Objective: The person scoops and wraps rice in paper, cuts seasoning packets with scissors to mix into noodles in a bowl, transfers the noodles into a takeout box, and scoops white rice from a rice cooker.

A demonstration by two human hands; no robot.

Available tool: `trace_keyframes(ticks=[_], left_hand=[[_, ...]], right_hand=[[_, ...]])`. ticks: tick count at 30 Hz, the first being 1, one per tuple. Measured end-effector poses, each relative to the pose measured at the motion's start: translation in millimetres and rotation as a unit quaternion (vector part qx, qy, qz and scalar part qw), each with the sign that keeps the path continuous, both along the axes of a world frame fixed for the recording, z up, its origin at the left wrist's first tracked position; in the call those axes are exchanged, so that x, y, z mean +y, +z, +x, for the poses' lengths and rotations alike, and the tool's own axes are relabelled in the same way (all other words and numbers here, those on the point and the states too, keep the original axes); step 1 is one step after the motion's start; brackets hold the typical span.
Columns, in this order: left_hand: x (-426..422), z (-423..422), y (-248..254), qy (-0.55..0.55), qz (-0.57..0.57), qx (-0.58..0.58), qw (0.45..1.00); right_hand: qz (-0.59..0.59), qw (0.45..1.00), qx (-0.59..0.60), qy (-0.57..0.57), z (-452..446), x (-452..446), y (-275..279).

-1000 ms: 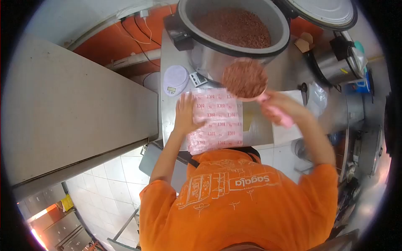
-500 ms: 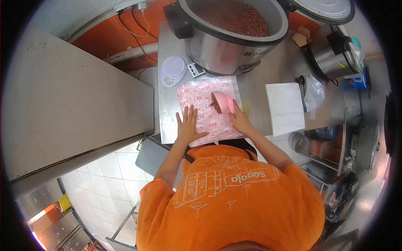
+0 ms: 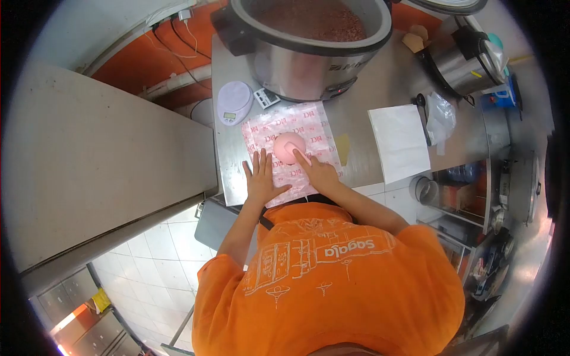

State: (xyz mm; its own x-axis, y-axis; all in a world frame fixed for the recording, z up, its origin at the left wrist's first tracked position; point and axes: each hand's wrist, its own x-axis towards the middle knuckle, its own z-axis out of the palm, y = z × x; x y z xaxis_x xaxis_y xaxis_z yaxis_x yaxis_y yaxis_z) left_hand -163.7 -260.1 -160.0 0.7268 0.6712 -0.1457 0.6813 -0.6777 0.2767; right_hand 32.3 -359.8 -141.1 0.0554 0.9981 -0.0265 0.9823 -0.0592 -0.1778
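Observation:
A pink rice scoop lies bowl-down on a sheet of pink-printed wrapping paper. My right hand is closed around its handle, with a finger stretched along the back. What is beneath the bowl is hidden. Flat on the lower left of the paper, my left hand has its fingers spread and holds nothing. Just beyond the paper stands a large rice cooker without its lid on, holding reddish-brown rice.
Left of the cooker are a white digital scale and a small grey device. White paper sheets, a dark spoon and a plastic bag lie on the right. Another metal pot stands behind them.
The scoop has tipped from its side, where rice showed at its mouth, to bowl-down on the paper. My right hand turned with it; my left hand stayed flat on the paper.

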Motion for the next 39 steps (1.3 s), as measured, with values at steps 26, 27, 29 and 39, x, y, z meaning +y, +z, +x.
trace_keyframes(ticks=[26, 27, 29, 39], left_hand=[[25, 5, -4, 0.026, -0.121, -0.314, 0.941], [28, 6, -6, 0.028, -0.130, -0.310, 0.941], [31, 1, -12, 0.035, -0.149, -0.298, 0.942], [7, 15, 47, -0.096, 0.026, -0.220, 0.970]], right_hand=[[0.207, 0.950, 0.067, -0.223, 136, -41, 38], [0.199, 0.964, 0.136, -0.110, 122, -35, 31], [0.129, 0.977, 0.165, 0.047, 88, -32, 37], [0.109, 0.985, 0.135, 0.002, 50, -13, -29]])
